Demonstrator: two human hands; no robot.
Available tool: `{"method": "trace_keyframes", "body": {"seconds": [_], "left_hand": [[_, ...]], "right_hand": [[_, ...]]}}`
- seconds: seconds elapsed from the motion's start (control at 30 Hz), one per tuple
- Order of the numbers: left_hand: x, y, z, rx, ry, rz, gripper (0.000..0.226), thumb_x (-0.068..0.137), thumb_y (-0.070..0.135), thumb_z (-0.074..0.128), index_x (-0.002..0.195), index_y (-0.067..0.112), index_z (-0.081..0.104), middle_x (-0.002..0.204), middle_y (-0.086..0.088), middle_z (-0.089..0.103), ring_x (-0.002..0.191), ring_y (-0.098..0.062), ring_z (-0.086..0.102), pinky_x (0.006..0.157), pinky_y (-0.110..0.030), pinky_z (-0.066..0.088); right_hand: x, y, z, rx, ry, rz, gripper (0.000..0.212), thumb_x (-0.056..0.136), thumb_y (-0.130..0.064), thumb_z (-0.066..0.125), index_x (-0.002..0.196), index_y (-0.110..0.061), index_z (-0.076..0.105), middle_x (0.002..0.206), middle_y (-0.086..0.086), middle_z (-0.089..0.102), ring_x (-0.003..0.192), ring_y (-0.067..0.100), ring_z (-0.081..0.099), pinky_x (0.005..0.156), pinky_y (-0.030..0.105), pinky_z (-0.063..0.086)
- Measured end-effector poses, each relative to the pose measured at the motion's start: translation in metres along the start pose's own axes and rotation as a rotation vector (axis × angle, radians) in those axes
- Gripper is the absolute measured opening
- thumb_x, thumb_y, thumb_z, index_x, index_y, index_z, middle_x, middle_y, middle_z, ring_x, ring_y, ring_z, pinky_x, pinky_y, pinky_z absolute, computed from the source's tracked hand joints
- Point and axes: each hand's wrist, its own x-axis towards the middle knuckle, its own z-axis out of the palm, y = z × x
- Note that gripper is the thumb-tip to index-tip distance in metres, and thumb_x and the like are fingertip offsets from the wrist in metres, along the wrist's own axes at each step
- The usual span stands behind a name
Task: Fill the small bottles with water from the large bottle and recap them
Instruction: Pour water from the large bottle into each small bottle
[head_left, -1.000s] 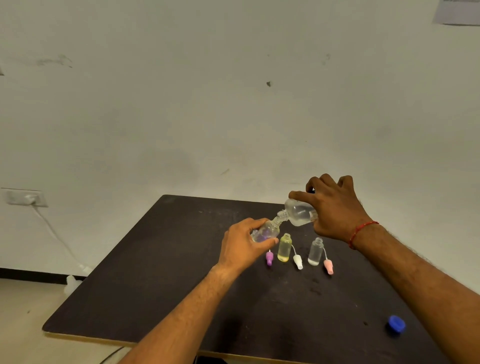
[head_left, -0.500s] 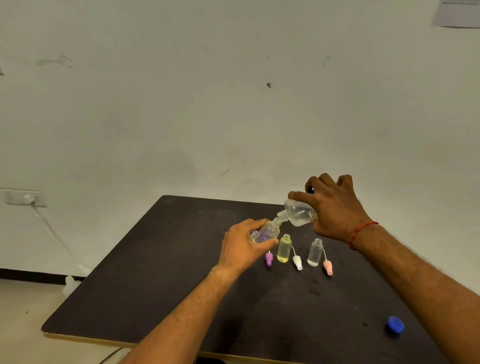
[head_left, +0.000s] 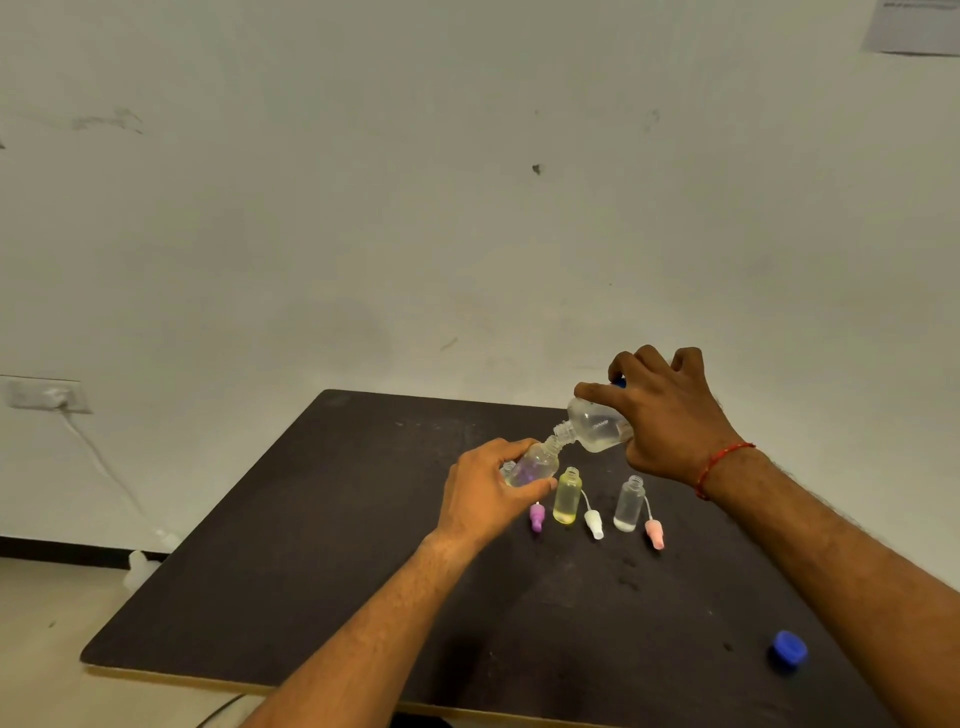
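Pouring under way in the head view: right hand (head_left: 670, 415) grips the tilted large bottle (head_left: 595, 427), neck meeting the mouth of the purple-tinted small bottle (head_left: 532, 463), which the left hand (head_left: 485, 491) clasps slanted above the table (head_left: 311, 571). Risk: narrow mouths slipping apart would spill water; overtilting could overflow it.

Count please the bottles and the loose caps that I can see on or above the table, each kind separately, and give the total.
Large bottle: 1, tilted in the right hand
Small bottles: 3, purple-tinted in the left hand, yellow, clear
Small caps off: 3, purple, white, pink
Blue cap: 1
Total: 8
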Motion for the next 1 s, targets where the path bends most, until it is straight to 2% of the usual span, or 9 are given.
{"method": "trace_keyframes", "body": {"seconds": [0.13,0.3,0.5,0.67,0.77,0.9,1.0], "left_hand": [[-0.001,0.001,0.001,-0.004,0.002,-0.007,0.052,0.077,0.049,0.082,0.125,0.034,0.068,0.11,0.018,0.066,0.094,0.001,0.06,0.085,-0.021,0.054],[-0.001,0.0,0.003,-0.003,0.003,-0.01,0.051,0.078,0.049,0.081,0.125,0.034,0.068,0.113,0.014,0.069,0.091,0.001,0.06,0.084,-0.023,0.056],[-0.001,-0.001,0.003,-0.014,0.002,-0.018,0.054,0.077,0.052,0.081,0.126,0.034,0.068,0.114,0.014,0.069,0.09,0.003,0.06,0.085,-0.023,0.057],[-0.001,-0.002,0.002,-0.041,0.011,-0.032,0.061,0.076,0.051,0.082,0.131,0.029,0.066,0.122,0.012,0.069,0.101,0.0,0.06,0.09,-0.021,0.053],[-0.002,-0.002,0.0,-0.076,0.019,-0.023,0.06,0.075,0.049,0.083,0.129,0.03,0.067,0.123,0.015,0.069,0.105,0.003,0.06,0.093,-0.018,0.051],[-0.002,-0.006,-0.001,-0.106,0.024,-0.029,0.057,0.073,0.048,0.085,0.126,0.032,0.07,0.119,0.019,0.071,0.109,0.005,0.063,0.093,-0.015,0.052],[-0.001,-0.013,-0.003,-0.12,0.02,-0.037,0.054,0.073,0.048,0.085,0.123,0.035,0.07,0.119,0.022,0.07,0.111,0.008,0.062,0.093,-0.011,0.048]], "right_hand": [[0.0,0.0,0.0,-0.012,-0.005,-0.004,0.081,0.06,-0.028,0.081,0.134,-0.041,0.05,0.113,0.002,0.054,0.108,0.025,0.048,0.086,0.047,0.034],[0.001,0.001,0.001,-0.017,0.016,-0.013,0.081,0.056,-0.027,0.082,0.13,-0.041,0.053,0.109,0.002,0.054,0.104,0.024,0.049,0.084,0.047,0.032],[0.001,0.0,-0.001,-0.042,-0.006,-0.008,0.081,0.061,-0.029,0.079,0.135,-0.043,0.047,0.114,0.001,0.052,0.109,0.023,0.047,0.087,0.047,0.031],[-0.003,-0.002,0.006,-0.016,-0.013,0.031,0.079,0.065,-0.034,0.075,0.136,-0.043,0.042,0.114,-0.002,0.054,0.109,0.022,0.049,0.087,0.045,0.031],[-0.009,-0.006,0.016,0.068,-0.002,0.073,0.076,0.066,-0.041,0.072,0.135,-0.043,0.04,0.111,-0.004,0.058,0.107,0.02,0.052,0.088,0.044,0.031],[-0.02,-0.014,0.023,0.243,0.009,0.164,0.067,0.075,-0.054,0.059,0.136,-0.042,0.035,0.111,-0.011,0.062,0.105,0.015,0.056,0.09,0.042,0.031],[-0.029,-0.019,0.033,0.46,0.001,0.269,0.071,0.072,-0.067,0.061,0.133,-0.038,0.038,0.112,-0.013,0.065,0.102,0.014,0.062,0.094,0.042,0.038]]}}
